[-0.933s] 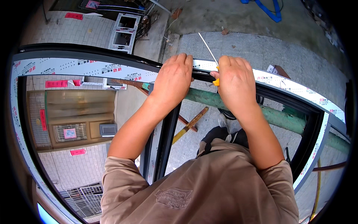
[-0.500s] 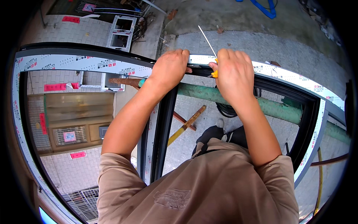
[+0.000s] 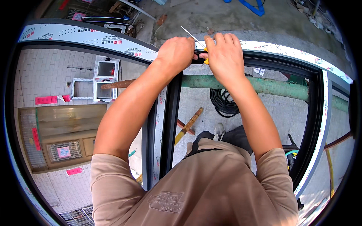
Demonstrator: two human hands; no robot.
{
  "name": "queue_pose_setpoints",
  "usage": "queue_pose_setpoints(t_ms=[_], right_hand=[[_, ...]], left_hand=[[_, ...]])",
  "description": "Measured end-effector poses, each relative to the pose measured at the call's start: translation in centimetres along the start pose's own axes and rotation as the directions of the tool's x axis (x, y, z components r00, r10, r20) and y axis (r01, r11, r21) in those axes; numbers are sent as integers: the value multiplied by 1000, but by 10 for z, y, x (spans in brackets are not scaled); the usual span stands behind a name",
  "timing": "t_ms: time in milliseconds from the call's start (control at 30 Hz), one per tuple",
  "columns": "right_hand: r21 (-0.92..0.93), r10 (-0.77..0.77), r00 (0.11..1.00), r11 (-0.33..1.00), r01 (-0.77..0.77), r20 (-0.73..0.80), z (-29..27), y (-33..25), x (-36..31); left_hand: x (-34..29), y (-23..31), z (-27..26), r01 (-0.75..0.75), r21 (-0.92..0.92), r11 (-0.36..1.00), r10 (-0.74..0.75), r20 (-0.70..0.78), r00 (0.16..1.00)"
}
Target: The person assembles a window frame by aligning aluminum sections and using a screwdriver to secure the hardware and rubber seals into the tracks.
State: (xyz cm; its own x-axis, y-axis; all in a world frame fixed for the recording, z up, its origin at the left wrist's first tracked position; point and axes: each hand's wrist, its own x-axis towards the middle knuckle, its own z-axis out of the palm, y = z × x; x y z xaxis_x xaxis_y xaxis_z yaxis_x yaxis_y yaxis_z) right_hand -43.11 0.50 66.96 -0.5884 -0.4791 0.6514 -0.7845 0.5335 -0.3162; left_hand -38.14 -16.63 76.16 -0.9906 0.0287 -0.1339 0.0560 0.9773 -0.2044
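A large window frame [image 3: 94,43], dark with white printed protective film, spans the view in front of me. My left hand [image 3: 176,51] is closed over its far rail, where the dark upright bar [image 3: 172,124] meets it. The left fingertips are hidden behind the rail, and the thumb shows on the near side. Just to the right, my right hand [image 3: 225,52] grips a screwdriver [image 3: 191,35] with a yellow handle and thin metal shaft. That shaft slants away to the far left, above the rail. The right thumb and fingertips lie close to the rail's dark inner edge.
Beneath the frame runs a green pipe [image 3: 264,86] with a rusty end [image 3: 117,84]. A coil of black hose [image 3: 222,101] lies on the paving, near a yellow and rusty bar [image 3: 190,124]. White-framed window pieces [image 3: 105,80] stand farther left. Blue strapping [image 3: 252,8] lies far ahead.
Both hands sit slightly farther left and higher in view, still at the rail. The screwdriver's shaft has tilted more to the left. The whole view has shifted, showing more of the hose coil.
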Motion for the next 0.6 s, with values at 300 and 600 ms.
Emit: queue_pose_setpoints(t_ms=[300,600], right_hand=[[-85,138,990,987,-139,-26,17,-22,-1],[-45,146,989,988,-147,-28,14,-25,-4]], left_hand=[[2,1,-5,-20,88,996,16,41,999],[2,-14,9,-21,158,987,9,75,997]])
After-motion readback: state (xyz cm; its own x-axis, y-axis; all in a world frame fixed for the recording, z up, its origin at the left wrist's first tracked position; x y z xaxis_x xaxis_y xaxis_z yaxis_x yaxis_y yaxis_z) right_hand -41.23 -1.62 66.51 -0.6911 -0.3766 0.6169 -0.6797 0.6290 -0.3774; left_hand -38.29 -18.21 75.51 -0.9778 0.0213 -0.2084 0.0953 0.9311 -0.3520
